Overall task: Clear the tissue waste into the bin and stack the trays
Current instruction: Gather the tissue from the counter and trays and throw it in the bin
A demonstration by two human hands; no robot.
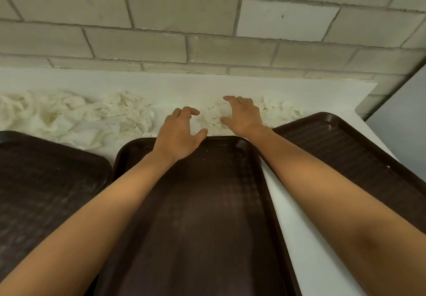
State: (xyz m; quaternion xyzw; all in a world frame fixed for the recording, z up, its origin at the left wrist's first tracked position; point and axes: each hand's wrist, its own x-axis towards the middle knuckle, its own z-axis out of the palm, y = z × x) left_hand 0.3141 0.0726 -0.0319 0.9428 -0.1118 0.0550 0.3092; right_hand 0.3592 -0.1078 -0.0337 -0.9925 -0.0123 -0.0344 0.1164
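Note:
Three dark brown trays lie side by side on a white counter: a left tray (46, 180), a middle tray (207, 215) and a right tray (345, 152). Crumpled white tissue lies along the wall behind them, in a big heap at the left (80, 116), a small clump in the middle (213, 117) and another at the right (283, 110). My left hand (179, 134) hovers open over the middle tray's far edge. My right hand (242, 116) rests open on the middle tissue clump, fingers spread.
A pale brick wall (207, 30) rises right behind the counter (299, 226). The counter ends at the right, where a grey floor or wall (401, 122) shows. No bin is in view.

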